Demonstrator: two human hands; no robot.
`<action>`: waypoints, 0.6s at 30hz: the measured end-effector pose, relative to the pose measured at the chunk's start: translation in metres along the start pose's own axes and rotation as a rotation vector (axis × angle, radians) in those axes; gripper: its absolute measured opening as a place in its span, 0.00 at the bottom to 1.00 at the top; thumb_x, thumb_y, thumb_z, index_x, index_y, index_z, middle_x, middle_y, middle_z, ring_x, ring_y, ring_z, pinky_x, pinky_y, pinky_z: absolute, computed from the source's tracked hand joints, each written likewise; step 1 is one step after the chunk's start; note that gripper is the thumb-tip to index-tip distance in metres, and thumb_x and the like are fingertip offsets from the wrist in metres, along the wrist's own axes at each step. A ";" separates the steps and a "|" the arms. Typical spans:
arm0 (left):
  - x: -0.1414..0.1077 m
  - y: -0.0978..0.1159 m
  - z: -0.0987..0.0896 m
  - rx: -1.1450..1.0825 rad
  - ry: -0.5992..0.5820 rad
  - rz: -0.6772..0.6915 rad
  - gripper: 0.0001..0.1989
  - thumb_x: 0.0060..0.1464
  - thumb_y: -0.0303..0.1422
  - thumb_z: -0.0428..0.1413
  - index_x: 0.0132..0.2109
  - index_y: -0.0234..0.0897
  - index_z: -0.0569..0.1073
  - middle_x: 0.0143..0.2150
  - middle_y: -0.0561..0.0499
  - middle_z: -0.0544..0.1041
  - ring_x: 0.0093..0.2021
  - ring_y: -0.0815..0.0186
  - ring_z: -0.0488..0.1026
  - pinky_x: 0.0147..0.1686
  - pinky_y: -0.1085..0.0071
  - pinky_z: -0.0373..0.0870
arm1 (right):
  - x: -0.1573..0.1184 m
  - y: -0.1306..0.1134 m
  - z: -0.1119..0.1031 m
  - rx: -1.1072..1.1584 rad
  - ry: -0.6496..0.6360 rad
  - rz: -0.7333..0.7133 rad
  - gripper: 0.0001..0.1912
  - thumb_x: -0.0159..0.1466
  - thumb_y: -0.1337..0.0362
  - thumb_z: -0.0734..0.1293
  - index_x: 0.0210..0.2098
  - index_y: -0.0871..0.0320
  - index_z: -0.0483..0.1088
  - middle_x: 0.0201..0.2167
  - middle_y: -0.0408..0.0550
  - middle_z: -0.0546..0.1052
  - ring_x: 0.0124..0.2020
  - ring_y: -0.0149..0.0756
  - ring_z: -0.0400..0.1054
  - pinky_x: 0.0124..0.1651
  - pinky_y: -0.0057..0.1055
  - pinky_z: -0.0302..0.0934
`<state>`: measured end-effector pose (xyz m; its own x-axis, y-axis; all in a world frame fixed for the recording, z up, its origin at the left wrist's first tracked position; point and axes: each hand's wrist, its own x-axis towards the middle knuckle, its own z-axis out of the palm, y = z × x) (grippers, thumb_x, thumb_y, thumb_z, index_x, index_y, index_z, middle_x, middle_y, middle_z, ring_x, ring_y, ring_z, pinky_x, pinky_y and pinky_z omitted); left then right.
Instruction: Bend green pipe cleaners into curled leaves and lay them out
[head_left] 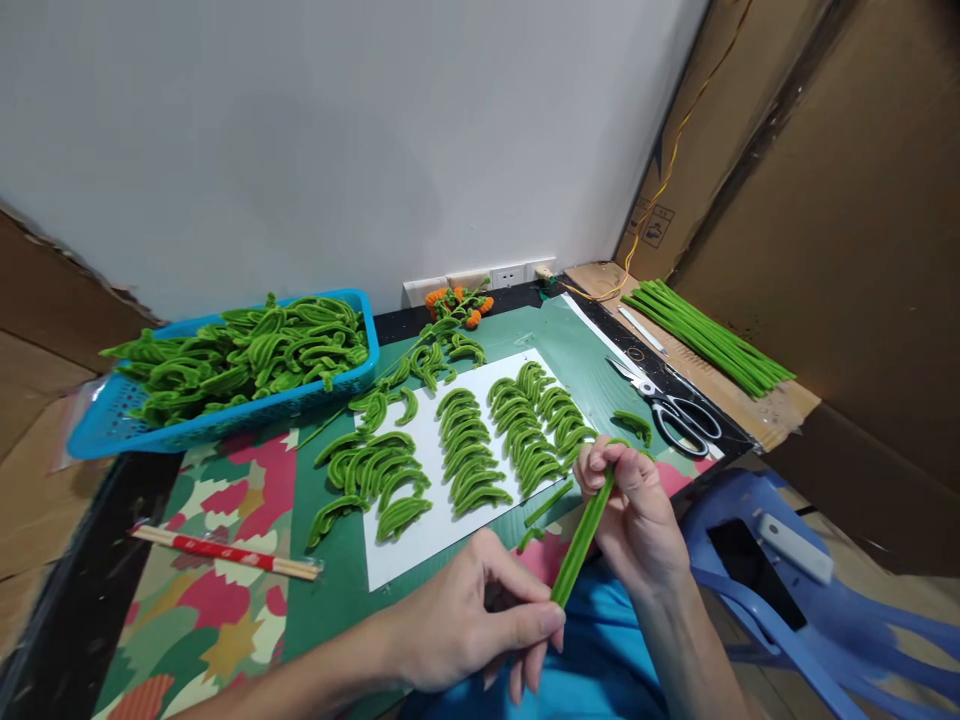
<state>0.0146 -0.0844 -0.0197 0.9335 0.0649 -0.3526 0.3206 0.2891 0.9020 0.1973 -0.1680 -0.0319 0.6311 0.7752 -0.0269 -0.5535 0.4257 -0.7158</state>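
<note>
Several green pipe cleaners [580, 550] are stretched as a flat bundle between my two hands. My left hand [480, 615] pinches the lower end between thumb and fingers. Higher up and to the right, my right hand [630, 500] grips the other end, where a curved tip shows above the fingers. Beyond my hands, curled green pipe cleaner pieces [469, 450] lie in rows on a white sheet [397, 570]. A short straight green piece [549, 503] and a small bent one [531, 540] rest near the sheet's front edge.
A blue basket [225, 425] heaped with curled green pieces stands at the left. Wrapped chopsticks [225, 552] lie in front of it. Scissors [667, 400] and straight green pipe cleaners [709, 335] are at the right. An orange-flowered stem [457, 305] lies behind. A blue chair [832, 630] holds a phone [756, 575].
</note>
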 end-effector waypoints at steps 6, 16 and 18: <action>0.003 -0.007 0.004 -0.086 0.087 -0.030 0.25 0.60 0.52 0.70 0.34 0.31 0.81 0.27 0.47 0.81 0.21 0.71 0.75 0.19 0.81 0.69 | 0.001 -0.010 0.000 -0.024 0.034 -0.004 0.17 0.60 0.45 0.84 0.33 0.52 0.87 0.33 0.45 0.84 0.35 0.34 0.75 0.43 0.34 0.71; 0.004 -0.008 -0.001 -0.070 -0.001 -0.030 0.26 0.66 0.54 0.65 0.36 0.31 0.83 0.30 0.44 0.85 0.21 0.73 0.75 0.19 0.83 0.66 | -0.003 -0.009 0.000 0.083 0.108 0.104 0.17 0.56 0.48 0.86 0.32 0.51 0.84 0.33 0.43 0.87 0.34 0.34 0.81 0.43 0.31 0.77; 0.003 -0.007 -0.001 -0.058 -0.004 -0.031 0.27 0.66 0.54 0.64 0.37 0.31 0.83 0.30 0.44 0.85 0.21 0.73 0.74 0.19 0.82 0.66 | -0.002 -0.009 0.001 0.092 0.104 0.097 0.16 0.56 0.51 0.87 0.36 0.50 0.84 0.32 0.42 0.87 0.33 0.33 0.81 0.41 0.30 0.77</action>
<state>0.0148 -0.0850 -0.0275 0.9241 0.0513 -0.3788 0.3393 0.3461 0.8747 0.2000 -0.1731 -0.0250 0.6222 0.7645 -0.1686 -0.6593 0.3956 -0.6394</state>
